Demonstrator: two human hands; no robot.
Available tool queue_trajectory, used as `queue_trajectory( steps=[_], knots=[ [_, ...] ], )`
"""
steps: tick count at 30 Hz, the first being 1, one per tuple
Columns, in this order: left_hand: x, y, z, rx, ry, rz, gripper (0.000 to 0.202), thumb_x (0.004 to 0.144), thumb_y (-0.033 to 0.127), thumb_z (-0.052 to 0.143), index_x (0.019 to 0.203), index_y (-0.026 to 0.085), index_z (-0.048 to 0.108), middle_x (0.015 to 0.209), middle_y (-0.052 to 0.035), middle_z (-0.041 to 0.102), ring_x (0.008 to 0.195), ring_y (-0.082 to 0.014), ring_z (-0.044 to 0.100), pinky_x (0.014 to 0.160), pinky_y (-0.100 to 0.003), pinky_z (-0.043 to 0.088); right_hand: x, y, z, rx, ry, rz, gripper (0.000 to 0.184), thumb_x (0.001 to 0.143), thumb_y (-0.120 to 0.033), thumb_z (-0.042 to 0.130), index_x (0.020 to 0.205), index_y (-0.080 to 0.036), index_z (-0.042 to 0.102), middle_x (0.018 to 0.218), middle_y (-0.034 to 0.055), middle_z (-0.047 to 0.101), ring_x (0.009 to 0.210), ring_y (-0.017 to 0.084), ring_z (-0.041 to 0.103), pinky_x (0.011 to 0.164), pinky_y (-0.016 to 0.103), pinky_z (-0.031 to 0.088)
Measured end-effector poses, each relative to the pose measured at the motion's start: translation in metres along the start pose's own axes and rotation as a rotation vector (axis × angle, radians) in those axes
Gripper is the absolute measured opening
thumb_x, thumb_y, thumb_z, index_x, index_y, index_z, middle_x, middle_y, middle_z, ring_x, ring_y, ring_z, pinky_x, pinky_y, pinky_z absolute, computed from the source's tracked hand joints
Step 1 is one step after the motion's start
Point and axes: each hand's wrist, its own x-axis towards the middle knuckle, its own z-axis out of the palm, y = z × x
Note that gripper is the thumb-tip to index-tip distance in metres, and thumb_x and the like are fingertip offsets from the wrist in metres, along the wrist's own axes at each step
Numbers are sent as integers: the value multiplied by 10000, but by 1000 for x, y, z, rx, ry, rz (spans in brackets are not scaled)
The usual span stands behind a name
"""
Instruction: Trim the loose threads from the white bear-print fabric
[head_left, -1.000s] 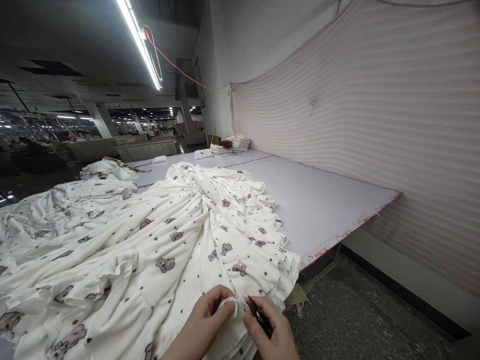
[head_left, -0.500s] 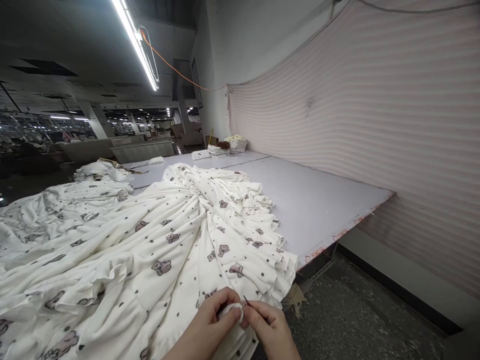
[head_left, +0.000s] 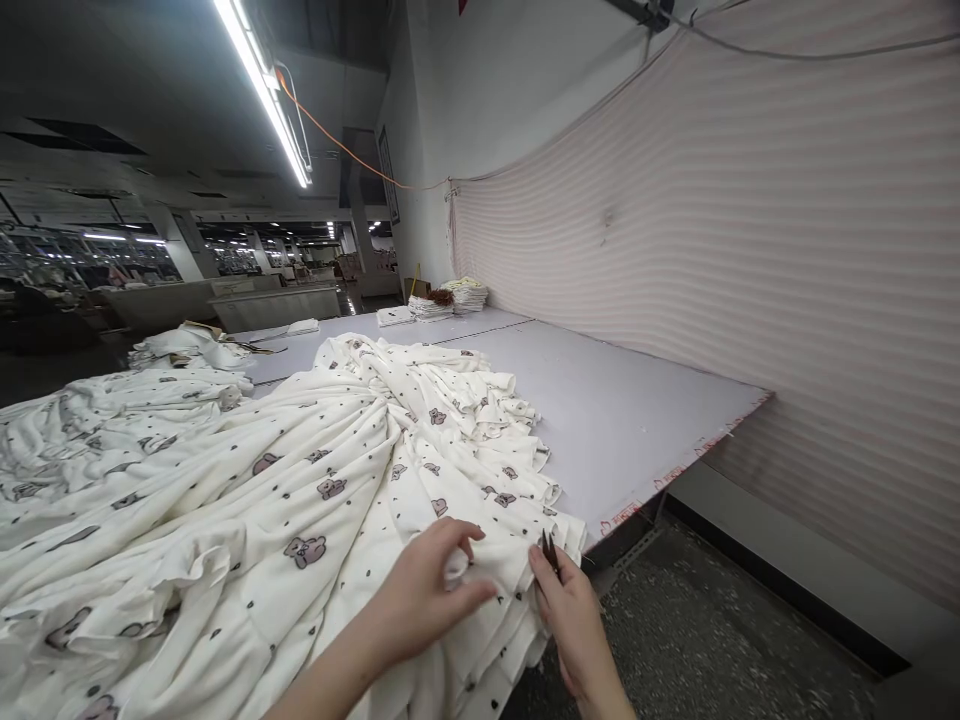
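White fabric (head_left: 330,430) printed with bears and small dark dots lies heaped in soft folds, its layered edges hanging near me. My left hand (head_left: 424,590) hovers over these layers at the bottom middle, thumb and fingers spread apart; a bit of white cloth shows between them, but I see no grip on it. By the right edge of the fabric, my right hand (head_left: 574,615) is closed around dark thread snips (head_left: 550,552). Their two pointed blades stick up past the fingers, slightly parted.
The pale table (head_left: 607,400) extends to the right and back, with red print along its edge. Folded cloth stacks (head_left: 457,297) stand at the far end. A striped pink sheet (head_left: 750,220) hangs along the right side. Dark speckled floor (head_left: 697,600) lies below.
Both hands were together, pinching a bit of white cloth with a dark tip beside it. They have parted: the left has opened, while the right moved right and up with the snips.
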Motion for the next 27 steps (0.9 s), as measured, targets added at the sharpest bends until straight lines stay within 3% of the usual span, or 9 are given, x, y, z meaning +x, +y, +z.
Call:
queue_trajectory(
  steps=[2, 4, 7, 10, 14, 18, 21, 24, 27],
  knots=[
    [5, 0, 16, 109, -6, 59, 318, 734, 243, 679, 1032, 235, 570, 985, -30, 591, 815, -198, 573, 689, -285, 450, -5, -11, 5, 7, -90, 13, 326, 864, -472, 569, 803, -168, 673, 689, 13, 648, 691, 179, 631, 596, 228, 514],
    [9, -2, 22, 163, 50, 109, 146, 785, 166, 585, 919, 216, 555, 952, -33, 568, 798, -189, 568, 692, -293, 455, -13, -18, 5, -56, -133, -55, 325, 891, -452, 539, 805, -172, 679, 746, 19, 659, 740, 174, 631, 675, 230, 519],
    [9, -8, 14, 145, 154, 146, 103, 821, 115, 497, 781, 209, 480, 1013, -65, 564, 937, -214, 557, 797, -335, 456, -23, -13, 4, -156, -74, -160, 263, 882, -402, 562, 994, -204, 693, 1023, 67, 672, 993, 211, 626, 826, 251, 516],
    [-1, -12, 0, 18, 158, 175, 141, 826, 115, 508, 765, 221, 437, 1185, -81, 562, 1109, -241, 506, 914, -385, 426, -30, 0, 6, -263, -2, -187, 315, 814, -374, 638, 1095, -235, 672, 1200, 99, 604, 1109, 249, 588, 781, 250, 543],
    [-20, -19, -6, -110, 96, 202, 143, 859, 109, 434, 817, 234, 378, 955, -55, 582, 905, -200, 553, 789, -337, 466, -31, 3, 13, -286, -25, -275, 138, 873, -270, 536, 864, -205, 657, 916, 66, 648, 869, 196, 645, 735, 243, 525],
    [-34, -35, 0, 222, 151, 416, 217, 832, 53, 421, 975, 216, 429, 880, -55, 509, 829, -211, 491, 693, -337, 435, -33, -7, 14, -276, -3, -326, 114, 859, -201, 491, 873, -212, 604, 849, 32, 609, 768, 169, 612, 670, 220, 490],
    [-41, -45, 4, 360, 248, 541, 215, 814, -2, 392, 855, 201, 450, 805, -46, 488, 798, -210, 472, 668, -333, 414, -38, -12, 11, -354, -127, -284, 84, 811, -219, 541, 837, -222, 621, 836, 23, 585, 717, 163, 608, 627, 214, 480],
    [-44, -48, 4, 370, 323, 570, 226, 808, -22, 397, 825, 195, 462, 801, -48, 495, 814, -206, 486, 692, -333, 435, -43, -16, 10, -365, -286, -278, 186, 800, -304, 595, 962, -260, 674, 855, 19, 613, 713, 163, 633, 599, 206, 478],
    [-45, -47, 2, 357, 341, 577, 226, 805, -20, 421, 826, 197, 483, 812, -52, 521, 820, -202, 505, 714, -331, 457, -47, -21, 14, -408, -351, -347, 229, 862, -358, 543, 1033, -298, 683, 843, 19, 659, 734, 174, 650, 594, 209, 470]
  ],
)
